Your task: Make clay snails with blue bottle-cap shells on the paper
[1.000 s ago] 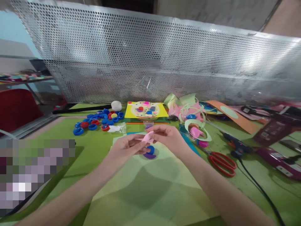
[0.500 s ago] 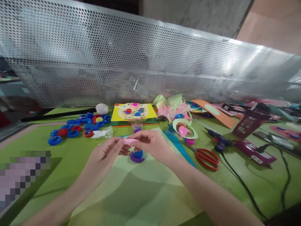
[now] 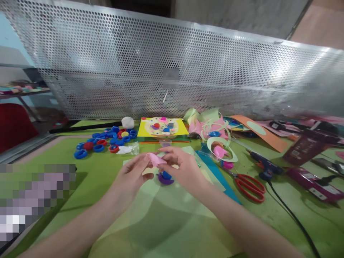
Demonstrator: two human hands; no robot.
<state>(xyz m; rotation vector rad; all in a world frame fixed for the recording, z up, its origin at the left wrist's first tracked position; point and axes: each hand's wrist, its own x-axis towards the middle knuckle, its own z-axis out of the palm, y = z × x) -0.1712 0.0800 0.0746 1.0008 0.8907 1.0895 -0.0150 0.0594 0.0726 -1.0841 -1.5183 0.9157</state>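
Note:
Between my two hands, above the pale green paper, is a small pink piece that looks like thin paper or clay; I cannot tell which. My left hand pinches its left end between thumb and fingers. The right end sits in the fingertips of my right hand. Just below the hands lies a purple crescent-shaped piece with a blue piece against it. Behind them stands a yellow card bearing a cream round with small colourful pieces.
Blue and red rings and a white ball lie at the back left. To the right are red-handled scissors, a glue gun, a purple power strip and paper scraps. A perforated metal panel closes off the back.
The pink piece has been tilted and shows more of its face. My left thumb now stands apart below it. The whole view has shifted, so things appear further right.

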